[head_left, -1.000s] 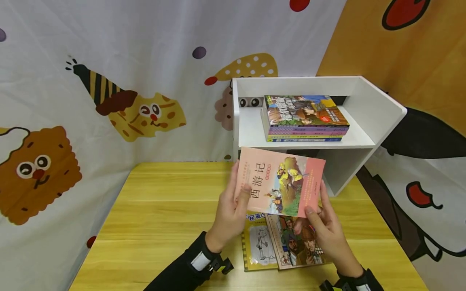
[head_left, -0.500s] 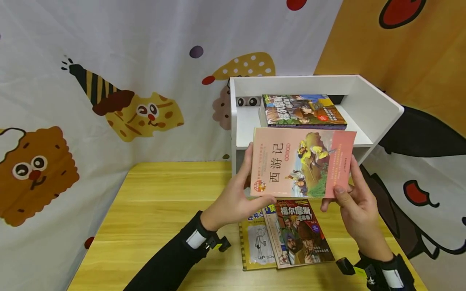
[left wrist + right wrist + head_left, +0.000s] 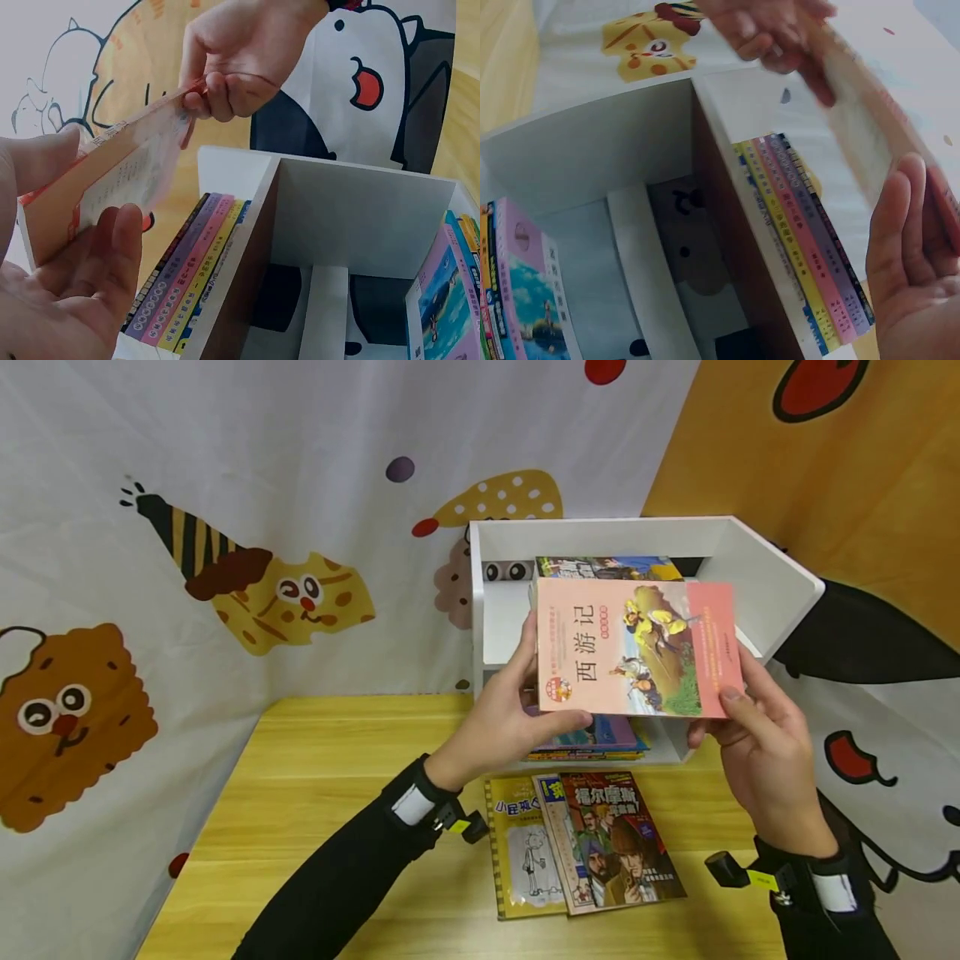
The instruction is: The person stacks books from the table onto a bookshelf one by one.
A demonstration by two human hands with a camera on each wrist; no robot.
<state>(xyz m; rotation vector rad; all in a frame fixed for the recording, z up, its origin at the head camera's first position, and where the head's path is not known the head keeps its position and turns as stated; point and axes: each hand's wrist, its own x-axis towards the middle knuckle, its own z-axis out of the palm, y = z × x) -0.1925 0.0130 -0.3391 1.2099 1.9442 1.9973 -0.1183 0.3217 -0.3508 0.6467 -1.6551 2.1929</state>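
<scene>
Left hand (image 3: 501, 712) and right hand (image 3: 771, 747) are gripping the pink book (image 3: 641, 647); stacks (image 3: 600, 735) are already sitting on both shelf tiers (image 3: 502, 645); three books (image 3: 600, 847) are waiting on the table (image 3: 337, 827).

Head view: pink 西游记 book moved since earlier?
Yes: up and rightward in the image, relative to the white shelf; the pink 西游记 book now partly hides the upper book stack.
</scene>
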